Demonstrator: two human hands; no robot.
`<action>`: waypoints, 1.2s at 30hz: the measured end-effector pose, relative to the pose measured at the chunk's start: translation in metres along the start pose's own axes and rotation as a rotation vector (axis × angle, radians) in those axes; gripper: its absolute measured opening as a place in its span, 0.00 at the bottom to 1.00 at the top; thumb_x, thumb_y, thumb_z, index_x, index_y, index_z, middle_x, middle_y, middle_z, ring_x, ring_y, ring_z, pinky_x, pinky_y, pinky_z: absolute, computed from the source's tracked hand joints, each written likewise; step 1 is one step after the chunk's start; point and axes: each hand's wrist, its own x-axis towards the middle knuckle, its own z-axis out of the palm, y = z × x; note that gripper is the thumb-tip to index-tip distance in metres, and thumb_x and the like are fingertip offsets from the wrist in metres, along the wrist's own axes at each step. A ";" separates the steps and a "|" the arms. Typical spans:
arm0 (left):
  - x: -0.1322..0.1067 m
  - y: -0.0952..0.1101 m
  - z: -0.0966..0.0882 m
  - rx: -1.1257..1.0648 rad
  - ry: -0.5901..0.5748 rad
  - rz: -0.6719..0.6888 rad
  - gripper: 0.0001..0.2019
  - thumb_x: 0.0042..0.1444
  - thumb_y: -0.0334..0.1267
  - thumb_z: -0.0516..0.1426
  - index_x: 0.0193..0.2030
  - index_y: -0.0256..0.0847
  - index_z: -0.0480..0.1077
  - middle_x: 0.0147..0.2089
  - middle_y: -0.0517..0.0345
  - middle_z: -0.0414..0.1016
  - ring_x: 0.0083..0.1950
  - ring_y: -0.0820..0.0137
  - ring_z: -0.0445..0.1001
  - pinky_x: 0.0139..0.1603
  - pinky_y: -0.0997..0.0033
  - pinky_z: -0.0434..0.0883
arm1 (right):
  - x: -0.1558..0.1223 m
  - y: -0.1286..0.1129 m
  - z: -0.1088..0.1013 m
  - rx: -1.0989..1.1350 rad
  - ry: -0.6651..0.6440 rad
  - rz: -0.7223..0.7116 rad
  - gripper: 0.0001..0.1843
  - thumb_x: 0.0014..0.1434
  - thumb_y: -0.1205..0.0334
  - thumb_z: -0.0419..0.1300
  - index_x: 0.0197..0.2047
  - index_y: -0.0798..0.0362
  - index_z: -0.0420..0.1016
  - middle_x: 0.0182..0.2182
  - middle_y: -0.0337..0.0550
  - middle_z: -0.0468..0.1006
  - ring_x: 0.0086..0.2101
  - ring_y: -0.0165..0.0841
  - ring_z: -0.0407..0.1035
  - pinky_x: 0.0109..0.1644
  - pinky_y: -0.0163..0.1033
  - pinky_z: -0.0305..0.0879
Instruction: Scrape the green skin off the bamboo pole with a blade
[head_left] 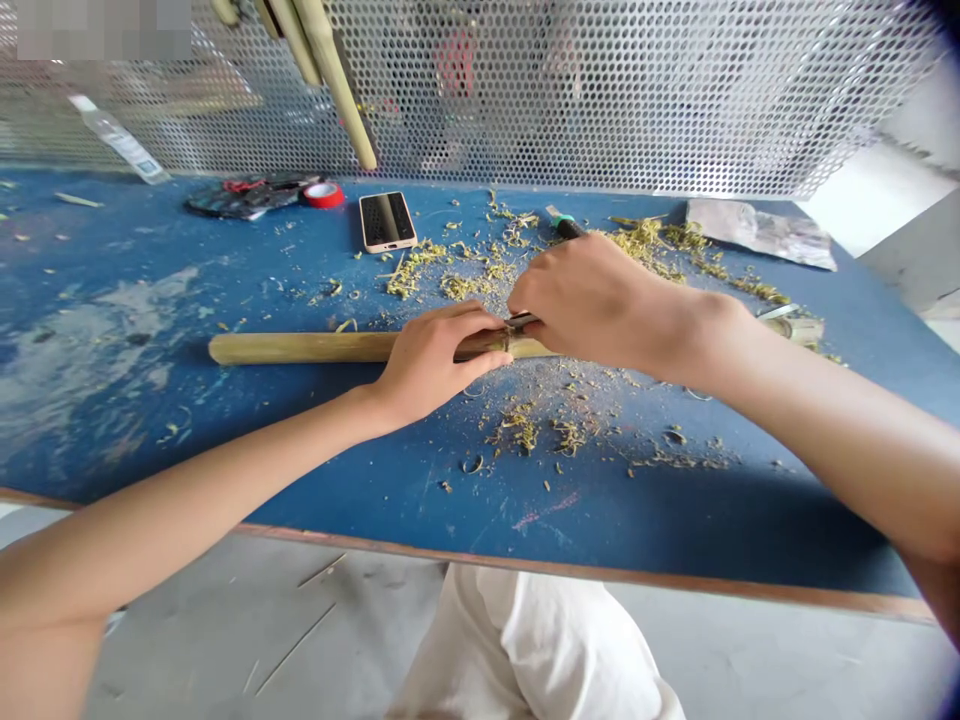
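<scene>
A long bamboo stick (300, 347) lies flat across the blue tabletop (112, 330). My left hand (431, 360) is closed over its middle, pressing it down. My right hand (592, 300) is closed on a knife with a dark handle and green end (564, 224); its blade meets the bamboo right beside my left fingers. The stick's far end (799, 330) shows past my right wrist. Pale green shavings (525, 430) lie around and in front of both hands.
A phone (386, 220) lies behind the stick. A roll of red tape (324, 194) and dark bits sit at the back left, a plastic bottle (120, 140) further left. Bamboo poles (337, 80) lean on the perforated metal screen. Crumpled grey paper (757, 230) lies back right.
</scene>
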 end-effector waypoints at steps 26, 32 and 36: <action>-0.001 0.003 -0.001 -0.069 0.006 0.006 0.10 0.62 0.46 0.62 0.45 0.45 0.78 0.46 0.56 0.81 0.48 0.63 0.79 0.50 0.64 0.72 | -0.003 -0.003 0.008 -0.055 0.044 -0.086 0.16 0.66 0.67 0.54 0.27 0.55 0.73 0.22 0.44 0.72 0.25 0.33 0.67 0.31 0.40 0.53; -0.001 0.005 -0.003 -0.078 -0.013 -0.007 0.11 0.62 0.48 0.61 0.45 0.45 0.78 0.45 0.55 0.81 0.48 0.63 0.79 0.49 0.64 0.72 | -0.002 -0.010 -0.003 -0.017 -0.014 -0.071 0.14 0.67 0.66 0.54 0.33 0.56 0.78 0.26 0.47 0.77 0.29 0.34 0.69 0.33 0.39 0.55; 0.000 0.004 -0.002 -0.079 -0.005 -0.011 0.11 0.62 0.48 0.62 0.44 0.45 0.78 0.45 0.55 0.81 0.47 0.63 0.78 0.49 0.64 0.72 | -0.001 -0.009 0.000 -0.045 0.004 -0.063 0.14 0.67 0.67 0.53 0.32 0.56 0.78 0.27 0.47 0.77 0.31 0.35 0.70 0.33 0.39 0.55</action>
